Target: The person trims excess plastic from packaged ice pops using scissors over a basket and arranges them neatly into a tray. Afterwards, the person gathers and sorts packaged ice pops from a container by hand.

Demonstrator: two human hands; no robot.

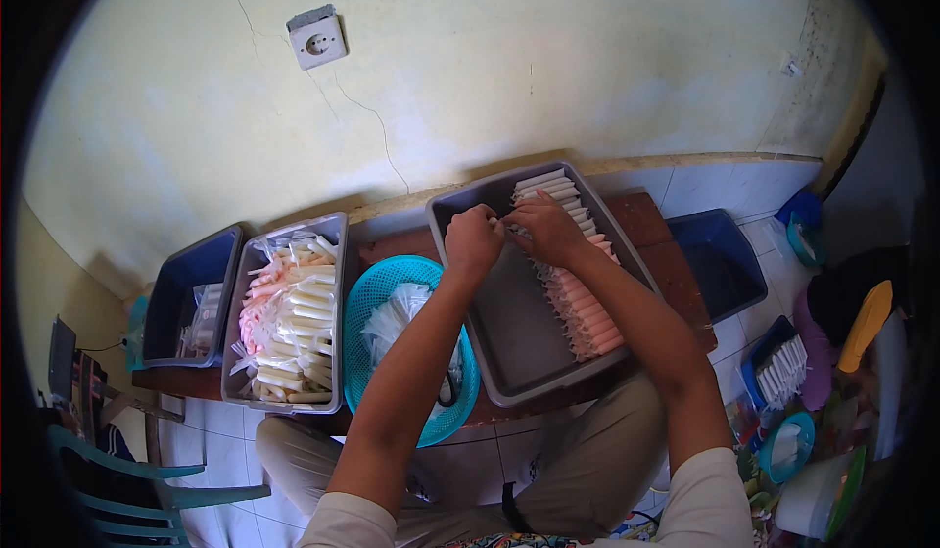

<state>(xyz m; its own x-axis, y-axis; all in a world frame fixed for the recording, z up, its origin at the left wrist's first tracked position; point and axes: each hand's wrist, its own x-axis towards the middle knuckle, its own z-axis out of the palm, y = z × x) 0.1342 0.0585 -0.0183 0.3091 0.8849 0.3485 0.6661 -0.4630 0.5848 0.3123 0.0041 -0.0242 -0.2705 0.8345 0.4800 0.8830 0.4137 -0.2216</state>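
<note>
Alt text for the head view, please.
A person's left hand and right hand are close together over a gray tray, which holds a row of slim white and pink tubes. To its left are a turquoise basket of clear plastic and a gray bin heaped with pale and pink packets.

Your packets (587, 315) look like smooth plastic, your tray (514, 323) matt plastic, the bench (678, 279) wood, your trousers (607, 437) matt cloth.

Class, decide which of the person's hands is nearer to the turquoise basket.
Left. The left hand is over the far left part of the grey tray, just past the turquoise basket; the right hand is farther right, by the packet row.
</note>
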